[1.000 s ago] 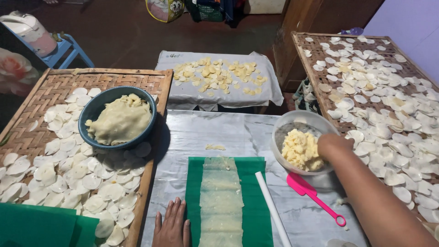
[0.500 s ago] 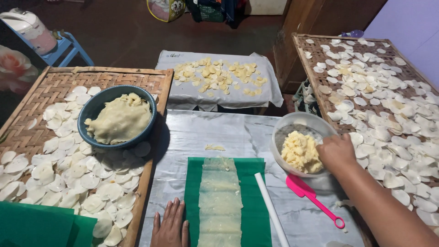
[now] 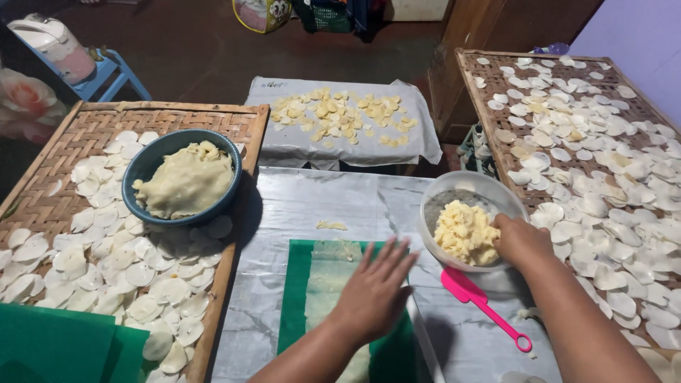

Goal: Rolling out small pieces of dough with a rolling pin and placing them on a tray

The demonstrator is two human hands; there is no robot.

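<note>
Dough strip (image 3: 328, 273) under flat open left hand (image 3: 374, 291); right hand (image 3: 521, 240) curled, grip in bowl (image 3: 454, 193) unclear.

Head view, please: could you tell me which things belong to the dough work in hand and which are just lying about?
In use: left hand on green sheet; right hand in clear bowl of yellow dough.

Lying about: pink scraper, blue bowl, woven trays, blue stool.

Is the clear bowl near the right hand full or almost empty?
Partly full. The clear bowl holds a heap of yellow dough on its near side, and its far bottom shows bare. The right hand reaches inside.
</note>
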